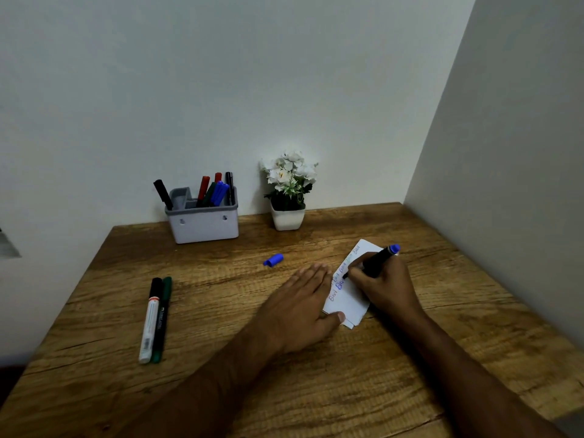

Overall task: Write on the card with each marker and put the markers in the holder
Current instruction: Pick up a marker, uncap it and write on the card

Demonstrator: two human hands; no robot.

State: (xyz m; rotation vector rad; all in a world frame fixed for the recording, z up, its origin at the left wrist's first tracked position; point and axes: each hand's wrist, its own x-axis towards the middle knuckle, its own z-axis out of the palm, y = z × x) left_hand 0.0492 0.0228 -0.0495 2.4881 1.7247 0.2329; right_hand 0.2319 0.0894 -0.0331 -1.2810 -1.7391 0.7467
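Right hand [384, 284] pinches black-barrelled blue marker [377, 260], tip on small white paper card [347, 298] at desk's right; left hand [300, 306] flat, fingers straight, pinning card; card judged light, flimsy, prone to slide; marker rigid, best held low on barrel; blue cap [273, 259] lies apart; grey holder [202, 221] at wall.

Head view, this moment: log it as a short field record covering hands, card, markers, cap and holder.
left hand: left hand flat, pressing the card onto the table
right hand: right hand grips the blue marker, tip on the card
card: several words written, newest in blue
blue cap: blue cap off, lying on the table behind the left hand
waiting markers: white marker and green marker, capped, side by side at left
holder: holder at the wall, several markers inside
other: flower pot right of the holder
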